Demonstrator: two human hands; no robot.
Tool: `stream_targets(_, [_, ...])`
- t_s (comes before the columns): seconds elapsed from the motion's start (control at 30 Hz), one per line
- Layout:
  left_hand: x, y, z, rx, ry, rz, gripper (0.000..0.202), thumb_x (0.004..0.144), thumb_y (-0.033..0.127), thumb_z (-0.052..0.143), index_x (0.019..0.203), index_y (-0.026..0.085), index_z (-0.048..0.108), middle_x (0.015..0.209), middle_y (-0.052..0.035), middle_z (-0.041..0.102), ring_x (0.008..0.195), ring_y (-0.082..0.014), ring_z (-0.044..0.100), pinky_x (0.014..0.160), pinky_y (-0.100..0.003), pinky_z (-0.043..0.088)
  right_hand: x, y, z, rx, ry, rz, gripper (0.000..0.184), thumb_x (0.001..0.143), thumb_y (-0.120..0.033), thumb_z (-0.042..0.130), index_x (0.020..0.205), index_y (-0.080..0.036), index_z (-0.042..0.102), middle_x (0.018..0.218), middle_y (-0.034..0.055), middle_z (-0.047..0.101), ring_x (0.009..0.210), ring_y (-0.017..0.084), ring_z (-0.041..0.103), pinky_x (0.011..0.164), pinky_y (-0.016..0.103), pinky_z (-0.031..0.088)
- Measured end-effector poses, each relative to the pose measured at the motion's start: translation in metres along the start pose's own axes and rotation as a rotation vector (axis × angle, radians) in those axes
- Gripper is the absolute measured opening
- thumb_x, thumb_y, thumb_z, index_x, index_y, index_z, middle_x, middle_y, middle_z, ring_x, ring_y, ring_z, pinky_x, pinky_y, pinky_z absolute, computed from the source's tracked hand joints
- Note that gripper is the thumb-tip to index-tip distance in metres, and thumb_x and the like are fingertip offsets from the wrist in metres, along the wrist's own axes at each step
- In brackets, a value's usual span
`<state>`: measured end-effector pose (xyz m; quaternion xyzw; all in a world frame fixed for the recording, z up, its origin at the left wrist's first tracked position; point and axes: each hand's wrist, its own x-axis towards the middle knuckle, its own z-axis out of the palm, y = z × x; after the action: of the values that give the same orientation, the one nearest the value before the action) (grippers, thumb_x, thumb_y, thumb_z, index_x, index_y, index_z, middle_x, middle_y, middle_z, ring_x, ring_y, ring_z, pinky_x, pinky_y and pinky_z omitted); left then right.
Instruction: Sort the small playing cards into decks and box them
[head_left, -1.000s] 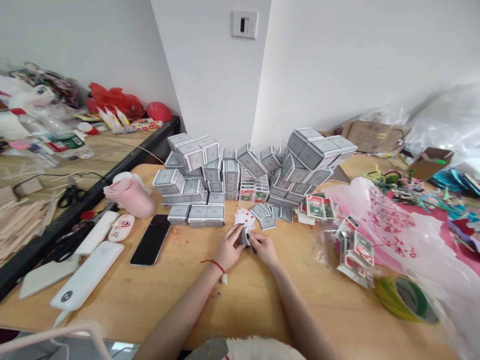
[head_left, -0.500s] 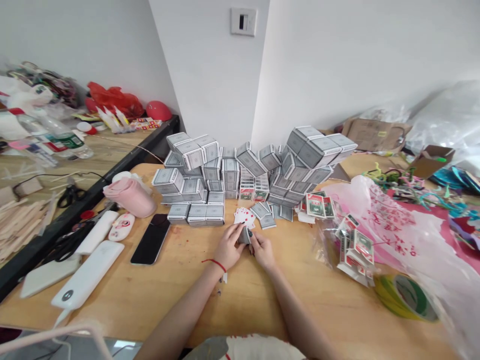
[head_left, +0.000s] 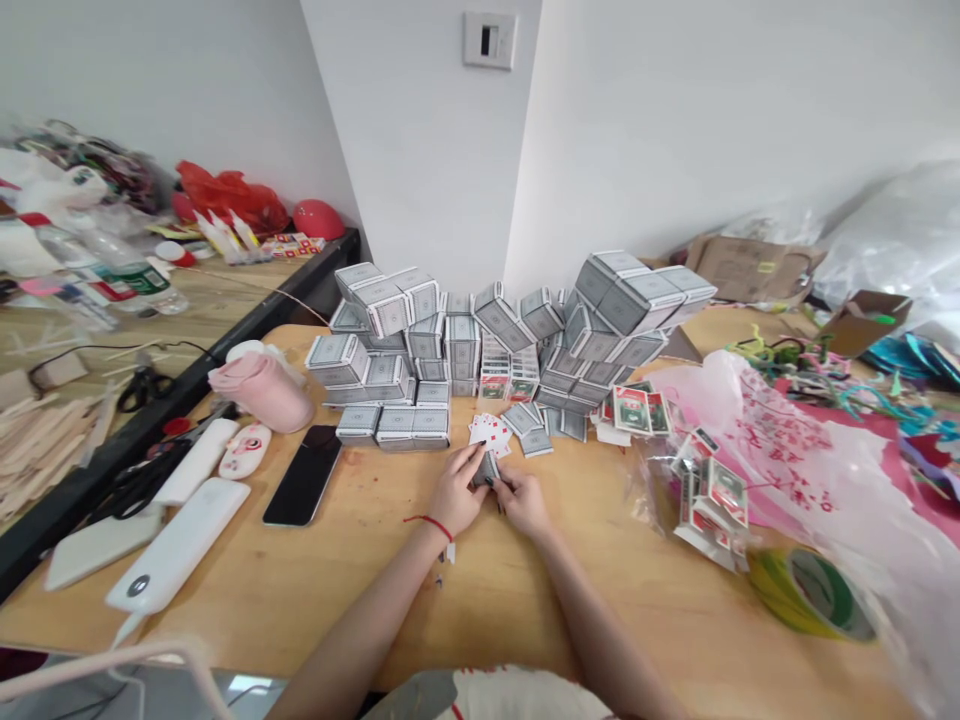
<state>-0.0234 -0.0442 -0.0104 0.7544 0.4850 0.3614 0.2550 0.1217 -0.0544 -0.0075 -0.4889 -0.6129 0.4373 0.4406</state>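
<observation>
My left hand [head_left: 459, 490], with a red string at its wrist, is closed on the left side of a few playing cards [head_left: 486, 470] with grey backs. From the other side, the fingers of my right hand [head_left: 522, 502] pinch the lower right part of the same cards. Just beyond my fingertips lies a face-up fan of playing cards [head_left: 491, 432] with red pips. Loose grey-backed cards [head_left: 529, 430] lie to its right. Behind stand tall stacks of grey card decks [head_left: 412, 428], with several red-and-white card boxes [head_left: 495, 386] among them.
At the left lie a black phone [head_left: 304, 475], a white power bank [head_left: 178, 548] and a pink rolled cloth [head_left: 262, 388]. On the right are card boxes [head_left: 631, 410], a yellow-green tape roll [head_left: 814, 592] and a pink plastic sheet [head_left: 787, 440]. Stacked decks [head_left: 626, 285] lean at the back right.
My right hand has shifted slightly, with its fingers now lower on the cards. The held cards tilt a little differently. My left hand stays almost where it was.
</observation>
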Motion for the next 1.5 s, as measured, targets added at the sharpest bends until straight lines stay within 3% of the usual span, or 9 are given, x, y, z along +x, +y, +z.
stream_targets(0.33, [0.005,0.013,-0.016,-0.199,-0.107,-0.008,0.062,0.067,0.023,0.061,0.126,0.021,0.039,0.127,-0.0088,0.040,0.119,-0.0240,0.036,0.102,-0.039,0.029,0.008,0.002,0.005,0.177,0.050,0.093,0.025,0.075,-0.042,0.052,0.086,-0.020,0.055,0.064,0.0004,0.058,0.057,0.015,0.053,0.051,0.025,0.041])
stream_targets(0.43, [0.006,0.011,-0.016,-0.369,-0.051,-0.103,0.056,0.076,0.030,0.052,0.127,0.018,0.033,0.122,-0.0103,0.046,0.106,-0.0205,0.048,0.089,-0.034,0.040,0.007,-0.003,0.009,0.249,0.026,0.110,0.029,0.079,-0.044,0.046,0.097,-0.021,0.048,0.061,-0.0010,0.058,0.048,0.014,0.050,0.048,0.025,0.040])
stream_targets(0.5, [0.007,0.008,-0.012,-0.372,-0.009,-0.196,0.036,0.082,0.033,0.041,0.114,0.016,0.045,0.105,-0.0088,0.056,0.090,-0.0174,0.055,0.076,-0.029,0.044,0.005,-0.005,0.010,0.255,-0.001,0.135,0.031,0.081,-0.046,0.043,0.100,-0.021,0.045,0.058,-0.0020,0.057,0.040,0.012,0.045,0.043,0.024,0.037])
stream_targets(0.57, [0.009,0.006,-0.006,-0.246,-0.015,-0.256,0.026,0.084,0.034,0.037,0.090,0.016,0.054,0.081,-0.0048,0.059,0.074,-0.0154,0.055,0.067,-0.027,0.042,0.004,-0.004,0.012,0.210,0.013,0.157,0.030,0.082,-0.048,0.039,0.095,-0.021,0.045,0.055,-0.0025,0.056,0.036,0.011,0.042,0.040,0.023,0.034])
stream_targets(0.67, [0.011,0.008,0.000,-0.107,-0.018,-0.274,0.024,0.083,0.034,0.037,0.077,0.017,0.052,0.068,-0.0014,0.055,0.065,-0.0137,0.051,0.059,-0.024,0.037,0.004,-0.001,0.015,0.099,0.091,0.199,0.033,0.083,-0.052,0.032,0.083,-0.021,0.046,0.046,-0.0039,0.050,0.035,0.012,0.043,0.038,0.023,0.033])
stream_targets(0.8, [0.017,0.011,0.002,-0.047,-0.009,-0.311,0.022,0.082,0.035,0.037,0.076,0.018,0.049,0.068,0.0002,0.054,0.063,-0.0127,0.050,0.056,-0.022,0.034,0.006,0.003,0.019,-0.054,0.175,0.220,0.039,0.083,-0.053,0.029,0.073,-0.021,0.048,0.042,-0.0042,0.046,0.038,0.013,0.045,0.040,0.023,0.033])
stream_targets(1.07, [0.022,0.012,0.014,-0.032,0.061,-0.323,0.023,0.084,0.035,0.034,0.077,0.018,0.049,0.066,-0.0008,0.055,0.059,-0.0123,0.049,0.053,-0.021,0.031,0.012,-0.003,0.023,-0.209,0.312,0.164,0.038,0.082,-0.049,0.031,0.067,-0.020,0.050,0.060,0.0033,0.058,0.055,0.016,0.051,0.052,0.025,0.036])
stream_targets(1.27, [0.019,0.018,0.018,-0.103,0.137,-0.313,0.024,0.083,0.036,0.037,0.071,0.018,0.048,0.059,0.0005,0.051,0.053,-0.0113,0.045,0.051,-0.021,0.029,0.012,-0.006,0.023,-0.155,0.357,0.188,0.042,0.082,-0.050,0.030,0.063,-0.018,0.050,0.055,0.0025,0.055,0.049,0.014,0.048,0.048,0.024,0.034])
stream_targets(1.5, [0.024,0.020,0.022,-0.443,0.187,-0.336,0.032,0.081,0.044,0.038,0.070,0.016,0.050,0.063,-0.0004,0.052,0.059,-0.0119,0.047,0.054,-0.021,0.036,0.011,-0.010,0.022,0.064,0.380,0.200,0.048,0.081,-0.055,0.030,0.061,-0.016,0.050,0.053,0.0009,0.052,0.047,0.012,0.043,0.045,0.022,0.033])
